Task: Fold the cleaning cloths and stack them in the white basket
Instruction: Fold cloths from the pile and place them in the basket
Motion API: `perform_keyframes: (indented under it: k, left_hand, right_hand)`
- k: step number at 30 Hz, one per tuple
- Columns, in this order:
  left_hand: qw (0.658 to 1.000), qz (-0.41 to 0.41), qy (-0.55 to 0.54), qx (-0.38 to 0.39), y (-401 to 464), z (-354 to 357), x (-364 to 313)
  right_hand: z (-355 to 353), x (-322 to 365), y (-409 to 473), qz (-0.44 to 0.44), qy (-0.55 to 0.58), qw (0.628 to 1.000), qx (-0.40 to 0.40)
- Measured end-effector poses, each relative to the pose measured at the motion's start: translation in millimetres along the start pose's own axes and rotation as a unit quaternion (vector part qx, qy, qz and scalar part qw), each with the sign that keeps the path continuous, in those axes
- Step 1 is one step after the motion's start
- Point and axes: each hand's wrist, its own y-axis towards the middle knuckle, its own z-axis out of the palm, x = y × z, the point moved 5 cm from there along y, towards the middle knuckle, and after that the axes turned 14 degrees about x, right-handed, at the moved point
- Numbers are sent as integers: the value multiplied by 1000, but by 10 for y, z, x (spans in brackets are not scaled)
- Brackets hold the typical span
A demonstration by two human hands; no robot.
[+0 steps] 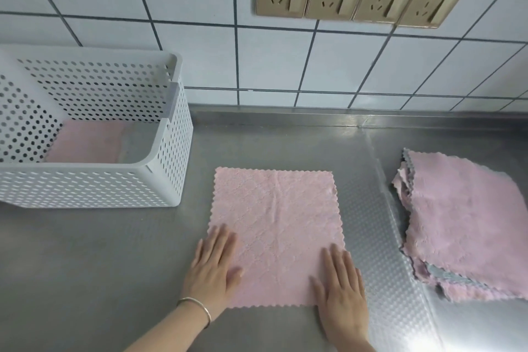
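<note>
Listing by size: we count one steel counter [85, 266]; one white perforated basket [171, 151] at its left rear, with a folded pink cloth [85, 143] lying on its floor; one loose pile of pink cloths [463, 223] at the right; one pink cloth [274, 226] spread flat in the middle; our left hand [213, 266] and right hand [341, 291], fingers straight, pressing its near corners; one bracelet [197, 307] on the left wrist.

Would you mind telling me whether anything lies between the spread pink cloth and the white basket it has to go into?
Nothing visible does. The stretch of steel counter between the spread cloth and the white basket is bare. The basket's top is open, with one pink cloth lying flat inside. Both hands, left hand and right hand, rest flat on the spread cloth.
</note>
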Motion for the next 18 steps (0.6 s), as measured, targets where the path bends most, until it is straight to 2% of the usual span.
perform_keyframes:
  k: [3, 5, 8, 11, 14, 18]
  left_hand:
    - [1000, -18, -6, 15, -76, -3, 76]
    - [1000, 12, 6, -13, -116, -76, 20]
    - [992, 113, 6, -61, -259, -234, -210]
    - [985, 167, -8, -40, -414, -317, -349]
    - [986, 163, 4, -16, -464, -287, -310]
    - [987, 156, 34, -24, -524, -258, -234]
  right_hand:
    - [-34, -191, -78, -4, -21, 1000, -10]
    - [-82, -252, -103, -29, -50, 998, -40]
    - [-176, -175, -203, -156, -76, 975, -137]
    - [-203, -50, -341, -262, -96, 946, -163]
    - [-180, -40, -364, -283, -97, 939, -168]
    - [-237, -33, -349, -285, -124, 935, -170]
